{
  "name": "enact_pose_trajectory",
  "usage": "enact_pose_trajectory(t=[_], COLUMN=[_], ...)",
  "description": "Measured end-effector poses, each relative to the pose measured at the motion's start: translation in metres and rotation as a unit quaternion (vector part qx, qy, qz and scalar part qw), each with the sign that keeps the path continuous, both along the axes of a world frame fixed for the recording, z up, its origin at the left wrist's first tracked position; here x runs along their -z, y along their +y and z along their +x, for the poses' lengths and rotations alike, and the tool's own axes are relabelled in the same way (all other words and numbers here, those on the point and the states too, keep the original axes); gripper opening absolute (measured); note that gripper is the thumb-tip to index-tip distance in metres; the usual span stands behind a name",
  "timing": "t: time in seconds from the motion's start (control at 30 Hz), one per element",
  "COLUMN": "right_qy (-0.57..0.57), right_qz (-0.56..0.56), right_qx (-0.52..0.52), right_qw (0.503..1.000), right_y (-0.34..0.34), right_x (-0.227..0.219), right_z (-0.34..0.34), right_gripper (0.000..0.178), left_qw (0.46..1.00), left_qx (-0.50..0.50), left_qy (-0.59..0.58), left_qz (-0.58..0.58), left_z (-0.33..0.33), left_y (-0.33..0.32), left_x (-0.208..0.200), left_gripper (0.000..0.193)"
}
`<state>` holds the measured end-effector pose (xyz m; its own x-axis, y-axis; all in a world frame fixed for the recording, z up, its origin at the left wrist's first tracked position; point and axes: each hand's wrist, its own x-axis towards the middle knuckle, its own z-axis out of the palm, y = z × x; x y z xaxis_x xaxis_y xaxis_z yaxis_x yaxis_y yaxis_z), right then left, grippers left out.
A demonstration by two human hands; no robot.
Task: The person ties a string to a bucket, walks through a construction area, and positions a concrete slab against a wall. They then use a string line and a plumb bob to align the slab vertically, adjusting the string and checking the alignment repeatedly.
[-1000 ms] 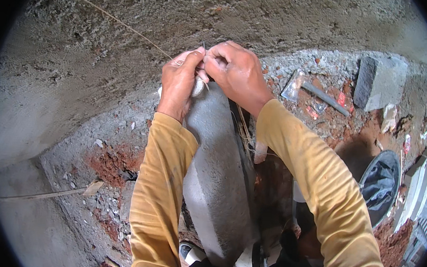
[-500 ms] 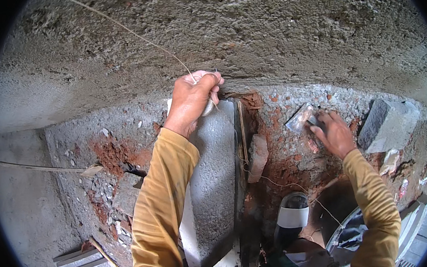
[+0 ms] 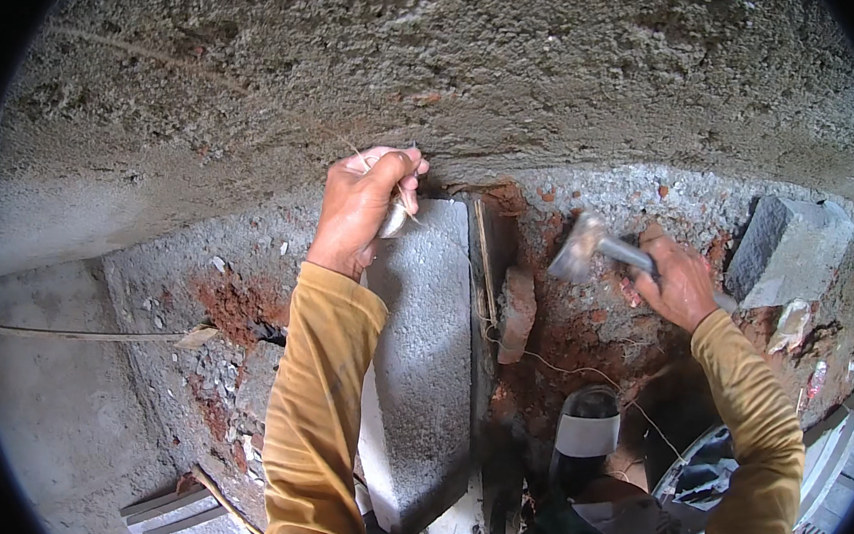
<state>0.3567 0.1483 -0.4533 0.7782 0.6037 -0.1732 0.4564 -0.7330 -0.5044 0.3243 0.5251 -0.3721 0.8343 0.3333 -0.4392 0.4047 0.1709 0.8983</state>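
My right hand is closed round the grey handle of a hammer. Its broad, flat head points left and is smeared by motion above the rubble. My left hand pinches a thin string by the rough wall, just past the far end of a grey block. A thin dark tip, perhaps a nail, shows at the fingertips. Some pale, rounded thing is partly hidden under the palm. From this hand the string runs up and left, blurred against the wall.
The rough cement wall spans the far side. Beside the long block stand a narrow wooden strip and a brick piece. Another grey block lies far right. My shoe rests near a loose string. Red soil lies left.
My right hand has drawn the hammer up off the rubble, so more of its handle shows. My left hand has shifted slightly left, still holding the string, which now looks blurred.
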Motion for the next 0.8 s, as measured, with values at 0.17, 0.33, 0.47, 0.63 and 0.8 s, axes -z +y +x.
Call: enact_pose_trajectory(t=[0.17, 0.33, 0.47, 0.63, 0.8], right_qy=[-0.036, -0.094, -0.080, -0.084, -0.087], right_qz=[0.031, 0.099, 0.062, 0.074, 0.073], right_qx=[-0.152, -0.222, -0.211, -0.216, -0.192], right_qw=[0.987, 0.965, 0.972, 0.970, 0.975], right_y=[0.072, 0.122, 0.137, 0.136, 0.139], right_x=[-0.044, -0.068, -0.080, -0.085, -0.081], right_z=[0.016, 0.030, 0.041, 0.045, 0.048], right_gripper=[0.038, 0.041, 0.042, 0.039, 0.037], left_qw=[1.000, 1.000, 1.000, 1.000, 1.000], left_qx=[-0.004, 0.013, 0.004, 0.000, 0.009], left_qy=[-0.006, 0.002, 0.003, 0.010, -0.001], left_qz=[0.001, -0.005, 0.004, -0.004, 0.008], left_z=[0.002, 0.002, 0.002, 0.003, 0.003], left_y=[0.001, 0.005, 0.005, 0.006, 0.006], left_x=[-0.001, -0.001, 0.001, 0.002, 0.000], left_gripper=[0.017, 0.017, 0.017, 0.017, 0.016])
